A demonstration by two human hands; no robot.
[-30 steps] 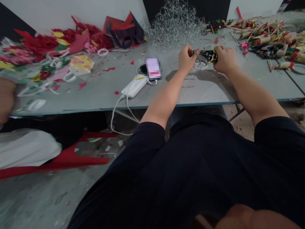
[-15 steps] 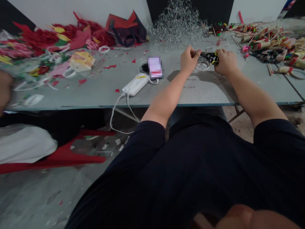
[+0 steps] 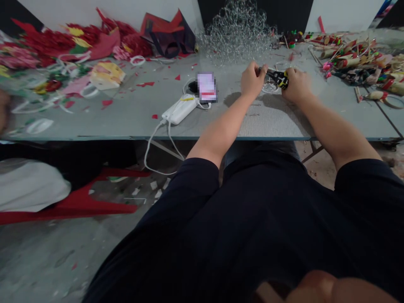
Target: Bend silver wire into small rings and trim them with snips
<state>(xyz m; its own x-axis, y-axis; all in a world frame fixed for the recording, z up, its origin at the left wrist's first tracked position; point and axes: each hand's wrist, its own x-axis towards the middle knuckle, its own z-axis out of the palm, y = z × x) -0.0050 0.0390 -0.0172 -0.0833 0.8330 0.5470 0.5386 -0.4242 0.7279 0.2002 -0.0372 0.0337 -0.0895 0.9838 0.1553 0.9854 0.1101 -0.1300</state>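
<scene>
My right hand (image 3: 296, 85) is closed round the handles of black and yellow pliers (image 3: 277, 78), whose jaws point left. My left hand (image 3: 251, 80) is pinched at the jaw tips, on a thin wire too fine to make out clearly. Both hands hover just above the grey table (image 3: 132, 118), over a small coil of silvery wire (image 3: 269, 87). A big tangle of the same wire (image 3: 237, 31) is heaped behind the hands at the table's back edge.
A phone (image 3: 206, 87) and a white power bank (image 3: 178, 110) with cables lie left of my hands. Red and yellow paper scraps (image 3: 78, 46) cover the far left. Coloured paper cones on sticks (image 3: 353, 57) crowd the right. A red plastic chair (image 3: 72, 206) stands below left.
The view has drifted slightly; both hands have stayed together on the pliers and wire, shifting a little toward me. The blurred hand at the left edge has moved partly out of view.
</scene>
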